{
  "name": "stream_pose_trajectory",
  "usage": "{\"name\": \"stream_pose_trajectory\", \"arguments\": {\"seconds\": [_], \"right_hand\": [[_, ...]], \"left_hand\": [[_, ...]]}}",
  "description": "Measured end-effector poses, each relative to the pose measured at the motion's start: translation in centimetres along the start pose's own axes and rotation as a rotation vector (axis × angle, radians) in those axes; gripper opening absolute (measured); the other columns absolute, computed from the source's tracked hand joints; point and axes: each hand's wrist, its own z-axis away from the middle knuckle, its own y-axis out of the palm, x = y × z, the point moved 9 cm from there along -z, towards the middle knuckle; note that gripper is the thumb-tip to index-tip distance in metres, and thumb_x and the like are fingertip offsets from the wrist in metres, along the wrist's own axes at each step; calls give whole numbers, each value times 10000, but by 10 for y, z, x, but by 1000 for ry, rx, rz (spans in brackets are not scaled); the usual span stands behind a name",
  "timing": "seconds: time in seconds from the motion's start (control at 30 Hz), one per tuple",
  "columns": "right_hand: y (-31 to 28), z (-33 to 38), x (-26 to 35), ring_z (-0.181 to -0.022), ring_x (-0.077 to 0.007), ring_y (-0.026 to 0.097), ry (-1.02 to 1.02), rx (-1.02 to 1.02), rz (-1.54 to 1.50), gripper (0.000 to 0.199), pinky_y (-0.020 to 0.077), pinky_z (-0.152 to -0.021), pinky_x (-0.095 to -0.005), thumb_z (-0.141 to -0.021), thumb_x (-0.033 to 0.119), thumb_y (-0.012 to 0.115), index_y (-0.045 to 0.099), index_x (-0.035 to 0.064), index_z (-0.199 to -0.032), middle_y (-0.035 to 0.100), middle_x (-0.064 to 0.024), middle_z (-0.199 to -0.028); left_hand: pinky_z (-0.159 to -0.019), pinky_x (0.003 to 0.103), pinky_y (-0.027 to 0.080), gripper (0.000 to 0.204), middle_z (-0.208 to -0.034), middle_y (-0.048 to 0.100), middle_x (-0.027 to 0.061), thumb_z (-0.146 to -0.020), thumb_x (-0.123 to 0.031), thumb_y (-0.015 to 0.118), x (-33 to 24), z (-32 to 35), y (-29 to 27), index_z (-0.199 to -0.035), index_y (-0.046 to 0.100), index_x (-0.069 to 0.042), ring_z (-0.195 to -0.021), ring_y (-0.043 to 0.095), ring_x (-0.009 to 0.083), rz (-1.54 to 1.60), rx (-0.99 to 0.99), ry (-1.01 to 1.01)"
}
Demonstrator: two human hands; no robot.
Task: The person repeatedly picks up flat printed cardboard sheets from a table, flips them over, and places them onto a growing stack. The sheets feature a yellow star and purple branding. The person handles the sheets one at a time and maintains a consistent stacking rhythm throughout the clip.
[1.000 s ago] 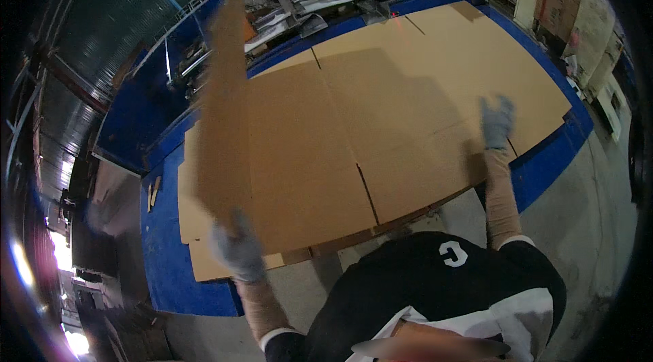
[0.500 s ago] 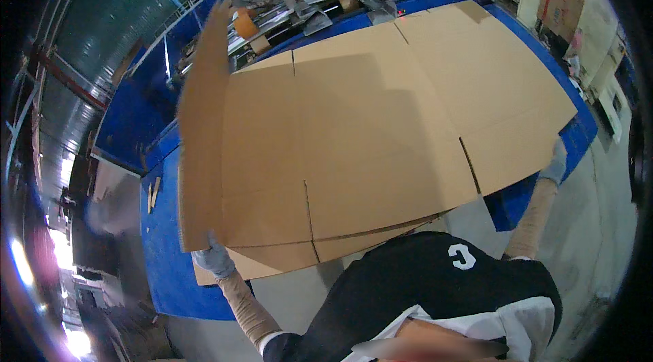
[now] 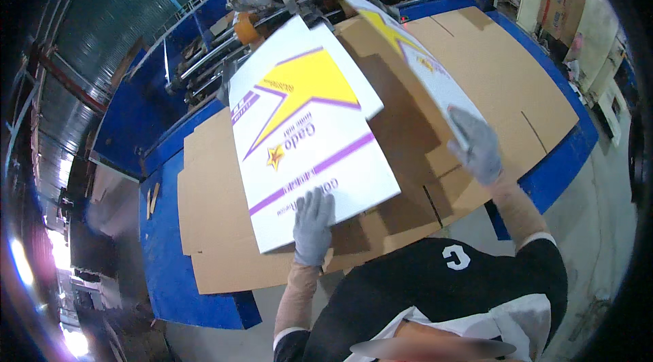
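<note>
A cardboard sheet, folded so its white printed faces with yellow and purple shapes show, stands over the table. Its left printed panel (image 3: 309, 127) slopes down toward me; its right panel (image 3: 425, 70) is tilted up steeply. My left hand (image 3: 313, 226), in a grey glove, lies with fingers outstretched on the left panel's near edge. My right hand (image 3: 478, 148), gloved too, grips the right panel by its near edge, fingers curled round it. Beneath lies a flat brown slotted cardboard sheet (image 3: 207, 209), plain side up, partly hidden by the raised panels.
The blue table (image 3: 163, 260) shows past the cardboard on the left and right. Along the far side runs a machine with metal bars and orange rollers (image 3: 246, 27). Two thin wooden sticks (image 3: 153, 200) lie at the table's left.
The top sheet, brown side up before, is now lifted and folded, showing white printed faces. My left hand moved right from the left edge; my right hand came inward from the right corner.
</note>
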Motion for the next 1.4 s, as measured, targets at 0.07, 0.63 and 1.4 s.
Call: {"name": "stream_pose_trajectory", "arguments": {"seconds": [0.07,0.63,1.4], "right_hand": [[27,27,13,-1104,-313,570,-25,147,5,566,452,-930,-404,-750,236,696,522,25,-1245,556,-157,-1260],[202,27,-26,-1262,-311,421,-223,386,85,504,346,-1047,-418,-768,157,557,480,45,-1254,471,-148,-1347],[113,93,8,-1217,-376,441,92,477,-35,391,366,-1025,-427,-839,183,595,531,-5,-1176,517,-198,-1261]], "left_hand": [[-1062,518,302,529,-1334,470,198,-756,11,493,-8,9,18,-1276,497,-86,-1230,452,380,-5,52,64],[-1019,496,340,569,-1329,471,151,-747,7,517,61,-80,84,-1306,463,-86,-1243,437,322,-305,127,30],[-959,476,381,731,-1295,415,280,-799,-416,624,194,340,-63,-1315,393,48,-1171,432,407,-491,-663,-1814]]}}
